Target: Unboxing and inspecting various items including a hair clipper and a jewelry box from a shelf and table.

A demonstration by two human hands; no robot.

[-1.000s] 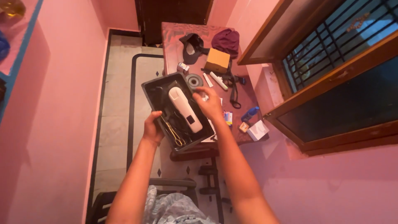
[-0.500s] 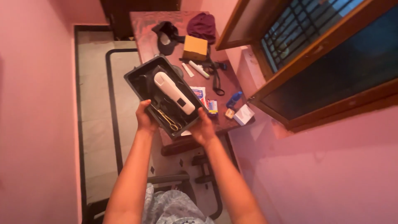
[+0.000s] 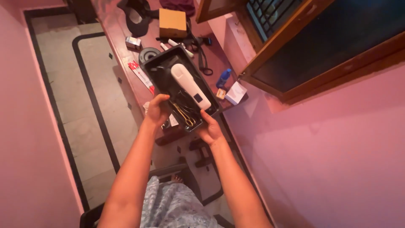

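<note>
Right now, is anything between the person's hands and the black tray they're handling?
Nothing visible. The left hand and the right hand both grip the near end of the black tray directly. The white trimmer and gold scissors lie inside it, clear of both grips.

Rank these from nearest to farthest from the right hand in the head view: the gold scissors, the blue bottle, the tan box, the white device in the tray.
From the right hand:
1. Gold scissors, inside the black tray, just left of the hand.
2. White device, lying diagonally in the tray, farther up.
3. Blue bottle, on the table right of the tray.
4. Tan box, at the table's far end.
</note>
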